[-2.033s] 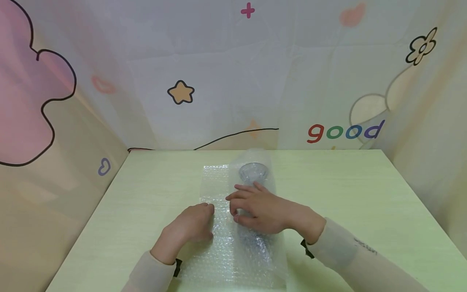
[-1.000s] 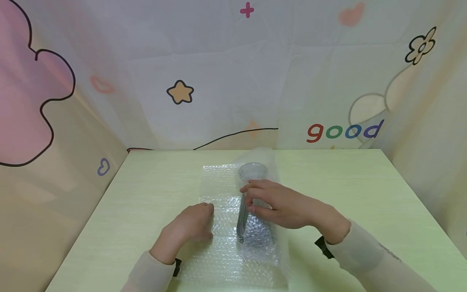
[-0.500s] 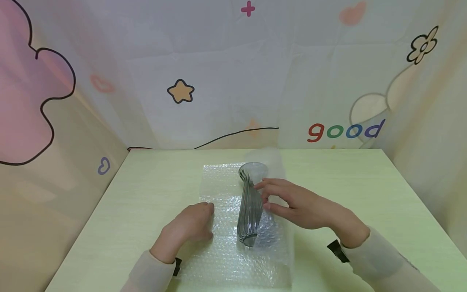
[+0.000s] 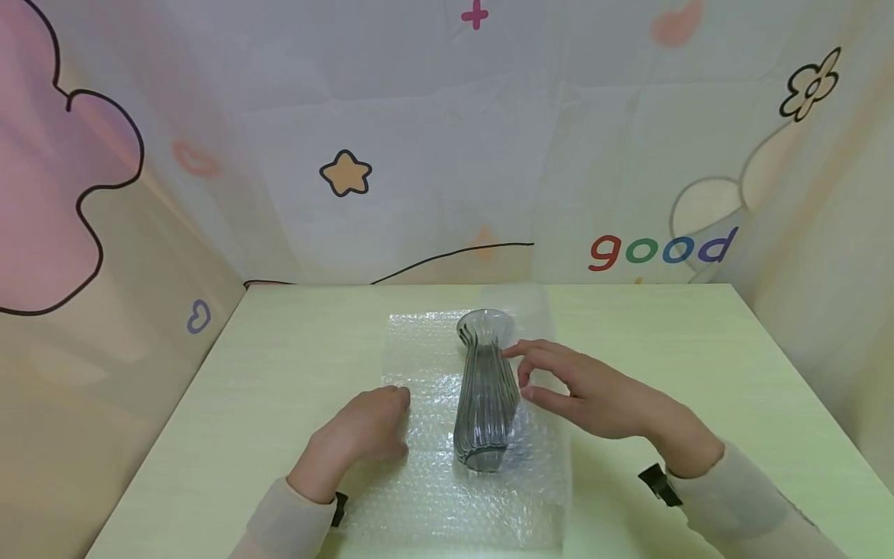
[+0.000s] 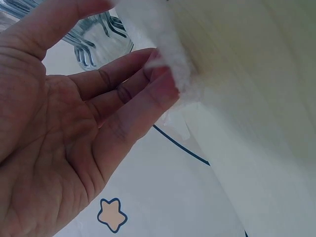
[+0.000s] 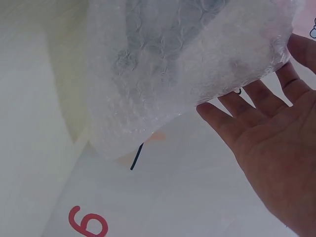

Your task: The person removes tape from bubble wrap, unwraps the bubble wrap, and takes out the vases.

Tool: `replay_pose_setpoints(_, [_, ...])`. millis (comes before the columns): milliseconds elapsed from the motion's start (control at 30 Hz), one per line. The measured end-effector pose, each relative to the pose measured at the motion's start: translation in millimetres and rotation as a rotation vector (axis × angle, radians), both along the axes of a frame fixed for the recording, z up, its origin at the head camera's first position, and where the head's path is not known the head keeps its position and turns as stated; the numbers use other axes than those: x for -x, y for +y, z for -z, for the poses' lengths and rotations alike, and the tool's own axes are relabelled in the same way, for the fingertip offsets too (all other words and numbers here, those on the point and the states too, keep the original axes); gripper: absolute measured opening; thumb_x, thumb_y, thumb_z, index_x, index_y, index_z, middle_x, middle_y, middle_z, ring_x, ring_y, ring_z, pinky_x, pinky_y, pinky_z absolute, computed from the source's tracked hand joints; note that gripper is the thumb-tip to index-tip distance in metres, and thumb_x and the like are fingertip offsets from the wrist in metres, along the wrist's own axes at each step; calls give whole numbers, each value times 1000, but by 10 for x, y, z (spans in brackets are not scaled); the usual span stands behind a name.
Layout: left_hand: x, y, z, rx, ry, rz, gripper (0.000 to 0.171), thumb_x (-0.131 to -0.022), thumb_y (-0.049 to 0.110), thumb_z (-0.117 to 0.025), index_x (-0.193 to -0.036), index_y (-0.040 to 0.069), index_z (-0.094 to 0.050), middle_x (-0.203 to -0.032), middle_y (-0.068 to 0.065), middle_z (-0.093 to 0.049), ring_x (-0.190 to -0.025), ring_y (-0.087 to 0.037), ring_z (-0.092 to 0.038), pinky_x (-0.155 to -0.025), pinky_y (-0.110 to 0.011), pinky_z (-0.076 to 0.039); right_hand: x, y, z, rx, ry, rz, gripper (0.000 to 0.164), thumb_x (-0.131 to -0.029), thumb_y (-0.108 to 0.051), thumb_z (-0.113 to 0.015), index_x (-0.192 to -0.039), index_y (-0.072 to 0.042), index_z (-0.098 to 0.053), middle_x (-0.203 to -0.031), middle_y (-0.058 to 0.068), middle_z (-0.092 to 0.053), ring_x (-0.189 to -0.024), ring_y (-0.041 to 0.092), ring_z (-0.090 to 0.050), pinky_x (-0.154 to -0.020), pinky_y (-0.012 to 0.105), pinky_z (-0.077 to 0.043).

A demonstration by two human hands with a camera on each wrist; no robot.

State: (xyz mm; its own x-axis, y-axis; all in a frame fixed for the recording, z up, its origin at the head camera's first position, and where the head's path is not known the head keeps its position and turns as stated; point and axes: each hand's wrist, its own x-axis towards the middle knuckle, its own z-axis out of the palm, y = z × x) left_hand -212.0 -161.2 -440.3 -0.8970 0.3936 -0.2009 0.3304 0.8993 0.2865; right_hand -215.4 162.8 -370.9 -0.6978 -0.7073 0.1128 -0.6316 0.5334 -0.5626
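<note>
A ribbed grey glass vase (image 4: 482, 404) lies on its side on a sheet of bubble wrap (image 4: 426, 334), its flared mouth toward the back. My right hand (image 4: 587, 388) pinches the raised edge of a bubble wrap flap along the vase's right side. In the right wrist view the flap (image 6: 158, 79) hangs from the fingers (image 6: 261, 101), with the vase dim behind it. At the sheet's left edge, my left hand (image 4: 370, 427) rests with thumb and fingers apart. The left wrist view shows its fingers (image 5: 128, 113) touching the wrap (image 5: 168, 44), the vase (image 5: 94, 44) beyond.
A pale green table (image 4: 293, 357) lies under everything and reaches back to a printed curtain (image 4: 419, 210) with a star and the word "good". Table surface extends on both sides of the wrap. Black clips (image 4: 660, 485) sit at the sleeve cuffs.
My right hand has moved right, drawing the bubble wrap flap off the vase, which is now uncovered in the head view. The left hand has stayed in place.
</note>
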Motion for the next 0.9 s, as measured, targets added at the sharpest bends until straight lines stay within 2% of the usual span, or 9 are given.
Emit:
replay_pose_setpoints(300, [8, -6, 13, -5, -11, -11, 38, -69, 10, -79, -101, 7, -58, -86, 1, -58, -72, -16, -51, -70, -33, -46, -22, 98, 24, 7, -11, 76, 6, -97, -42, -54, -101, -38, -52, -144, -20, -40, -135, 10, -41, -100, 39, -45])
replay_pose_setpoints(567, [-8, -9, -9, 3, 9, 10, 38, -69, 11, -80, -100, 5, -59, -87, -1, -59, -73, -16, -52, -71, -35, -47, -23, 179, 88, 14, -50, 123, 10, -96, -43, -55, -104, -37, -52, -148, -19, -37, -138, 13, -38, -104, 45, -44])
replay_pose_setpoints(900, [-6, -10, -3, 15, 12, 12, 39, -70, 14, -82, -100, 6, -58, -88, -1, -60, -75, -16, -52, -73, -35, -47, -5, 258, 168, 36, -31, 155, 17, -95, -44, -57, -109, -39, -50, -150, -16, -33, -136, 13, -38, -102, 45, -44])
